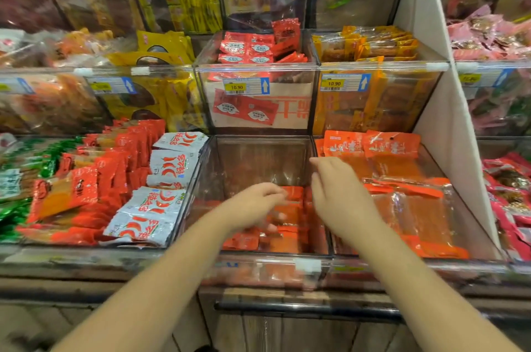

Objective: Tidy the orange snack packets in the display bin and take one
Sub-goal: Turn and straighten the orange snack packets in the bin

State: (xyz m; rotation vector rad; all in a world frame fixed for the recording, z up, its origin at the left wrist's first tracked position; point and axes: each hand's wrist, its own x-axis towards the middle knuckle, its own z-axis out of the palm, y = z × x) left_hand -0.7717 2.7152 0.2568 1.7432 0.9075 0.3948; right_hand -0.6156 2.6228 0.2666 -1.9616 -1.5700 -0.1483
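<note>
A clear display bin (258, 162) in the bottom row's middle holds several small orange snack packets (290, 236) lying low at its front. My left hand (253, 205) reaches down into the bin, its fingers blurred and hanging just above the packets; it holds nothing that I can see. My right hand (336, 193) hovers over the bin's right wall with fingers loosely bent and empty. The back half of the bin is bare.
To the right is a bin of larger orange packets (402, 179). On the left lie silver chilli packets (169, 179) and red packets (94, 179). Above are bins of red (253, 49) and orange-yellow packets (370, 44). A white divider panel (439, 107) stands at right.
</note>
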